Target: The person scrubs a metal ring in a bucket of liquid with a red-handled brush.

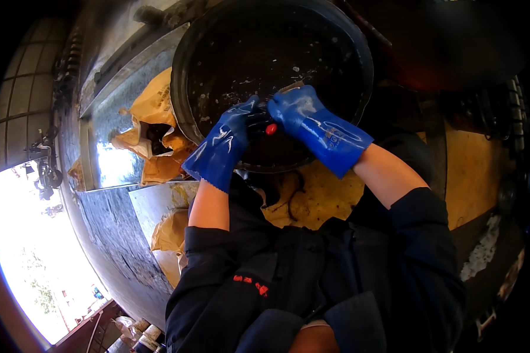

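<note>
Both my hands wear glossy blue rubber gloves and are close together over the near part of a large round black tub [181,97]. Dark liquid with pale bubbles or flecks [265,59] shows inside it. My left hand [237,122] is closed at a dark piece whose kind I cannot make out. A small bright red thing [271,129] shows between the hands, below the right fingers. My right hand [295,106] is in a fist. A flat tan edge [291,87] sticks out above its knuckles; the rest of that piece is hidden.
Torn brown paper sacks [153,106] lie left of the tub on a metal surface [109,126]. Another crumpled brown paper piece [169,230] lies nearer my left arm. Below the tub is a yellowish board [315,194]. A tan panel [471,173] stands at the right, among dark shapes.
</note>
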